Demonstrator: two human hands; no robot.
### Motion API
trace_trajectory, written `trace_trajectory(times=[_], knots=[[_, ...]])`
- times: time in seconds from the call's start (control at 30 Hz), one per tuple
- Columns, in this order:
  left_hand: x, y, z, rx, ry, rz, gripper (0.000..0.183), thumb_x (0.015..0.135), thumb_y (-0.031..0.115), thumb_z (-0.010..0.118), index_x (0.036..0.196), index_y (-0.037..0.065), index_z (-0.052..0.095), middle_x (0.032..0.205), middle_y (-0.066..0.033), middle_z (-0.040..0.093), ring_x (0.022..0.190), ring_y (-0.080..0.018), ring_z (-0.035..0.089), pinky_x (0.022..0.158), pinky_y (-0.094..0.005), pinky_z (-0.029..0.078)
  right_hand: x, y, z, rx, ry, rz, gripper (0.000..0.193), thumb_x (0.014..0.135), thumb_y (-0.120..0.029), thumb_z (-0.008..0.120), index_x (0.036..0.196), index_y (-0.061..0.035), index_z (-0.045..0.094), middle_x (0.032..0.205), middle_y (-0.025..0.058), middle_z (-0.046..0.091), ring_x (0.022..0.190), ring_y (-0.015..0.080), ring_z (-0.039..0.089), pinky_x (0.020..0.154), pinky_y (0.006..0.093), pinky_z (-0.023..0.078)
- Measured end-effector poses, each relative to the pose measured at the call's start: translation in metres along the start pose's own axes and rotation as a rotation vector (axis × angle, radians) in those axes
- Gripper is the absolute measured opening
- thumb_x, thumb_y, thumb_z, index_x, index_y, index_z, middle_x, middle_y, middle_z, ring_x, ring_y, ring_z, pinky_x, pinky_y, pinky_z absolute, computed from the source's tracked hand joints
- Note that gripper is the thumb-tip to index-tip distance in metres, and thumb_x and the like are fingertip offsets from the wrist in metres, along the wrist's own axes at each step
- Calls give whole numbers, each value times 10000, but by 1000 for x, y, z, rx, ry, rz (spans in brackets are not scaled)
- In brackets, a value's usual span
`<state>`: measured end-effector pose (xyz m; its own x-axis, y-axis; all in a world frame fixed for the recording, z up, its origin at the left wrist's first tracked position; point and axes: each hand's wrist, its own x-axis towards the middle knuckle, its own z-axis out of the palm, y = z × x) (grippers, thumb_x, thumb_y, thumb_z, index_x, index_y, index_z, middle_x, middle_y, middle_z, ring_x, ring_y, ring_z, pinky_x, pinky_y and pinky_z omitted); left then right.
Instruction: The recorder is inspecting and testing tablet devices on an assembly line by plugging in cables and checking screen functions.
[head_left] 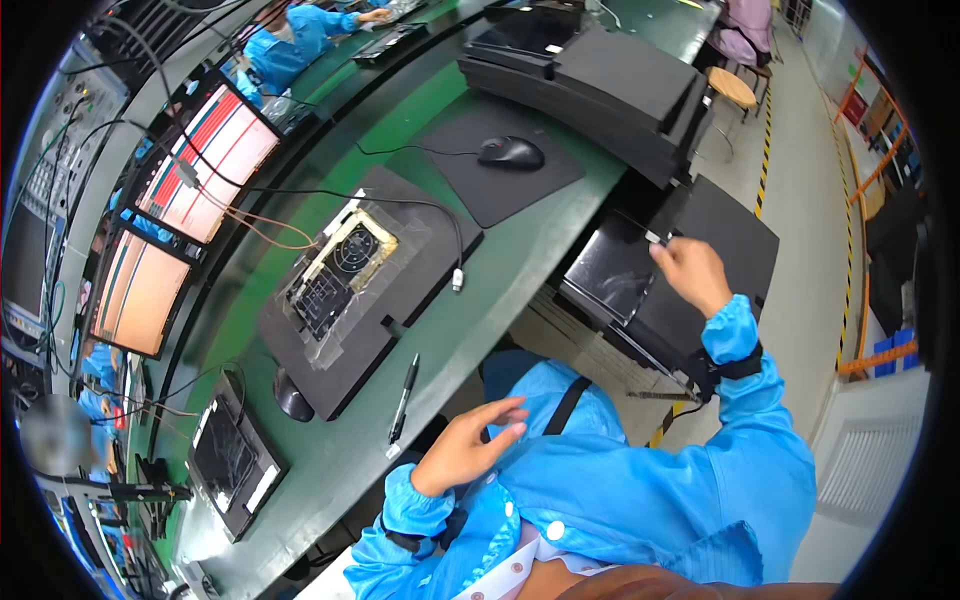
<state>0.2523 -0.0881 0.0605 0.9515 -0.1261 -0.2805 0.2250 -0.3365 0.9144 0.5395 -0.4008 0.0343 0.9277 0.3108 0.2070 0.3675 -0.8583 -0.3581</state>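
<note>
My right hand (693,272) is over a stack of black foam trays beside the bench, its fingers curled into a pinch. At its fingertips is a small white tab (653,237) by the edge of a glossy black panel (608,268). What the fingers grip is hidden. Near the bench's front edge my left hand (468,445) hovers with fingers apart and nothing in it. Closest to it on the bench lies a black pen (405,398). Farther in, a black foam fixture (345,375) holds a taped frame with dark circuit parts (352,250).
Two monitors (207,160) stand along the left. One black mouse (510,152) rests on a mat (470,190), another (292,395) beside the fixture. A cable with a white plug (458,280) crosses the fixture. Black foam trays (630,75) are piled at the far end. A co-worker's blue sleeve (320,22) shows beyond.
</note>
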Motion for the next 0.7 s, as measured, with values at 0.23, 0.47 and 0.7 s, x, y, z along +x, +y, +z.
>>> trace_trajectory(times=[0.23, 0.47, 0.7], knots=[[-9, 13, -11, -69, 82, -27, 448, 999, 197, 643, 1397, 19, 541, 1208, -111, 707, 1089, -154, 660, 897, -287, 531, 207, -105, -36, 1, 473, -344, 505, 909, -444, 673, 1258, -80, 638, 1259, 147, 639, 1165, 333, 603, 942, 433, 502], [-39, -7, -9, -259, 233, -100, 467, 1009, 205, 618, 1419, 8, 514, 1238, -144, 682, 1127, -188, 652, 967, -319, 507, 335, -145, 0, -255, 46, -127, 967, 838, -777, 551, 1530, -117, 409, 1595, 196, 339, 1494, 348, 284, 1181, 514, 299], [-41, -19, -11, -301, 294, 64, 456, 1026, 243, 591, 1416, 16, 526, 1195, -143, 693, 1152, -195, 634, 1003, -327, 477, 311, -147, 8, -460, 295, -447, 499, 864, -185, 669, 1337, -60, 572, 1254, 170, 639, 1134, 352, 614, 965, 454, 477]])
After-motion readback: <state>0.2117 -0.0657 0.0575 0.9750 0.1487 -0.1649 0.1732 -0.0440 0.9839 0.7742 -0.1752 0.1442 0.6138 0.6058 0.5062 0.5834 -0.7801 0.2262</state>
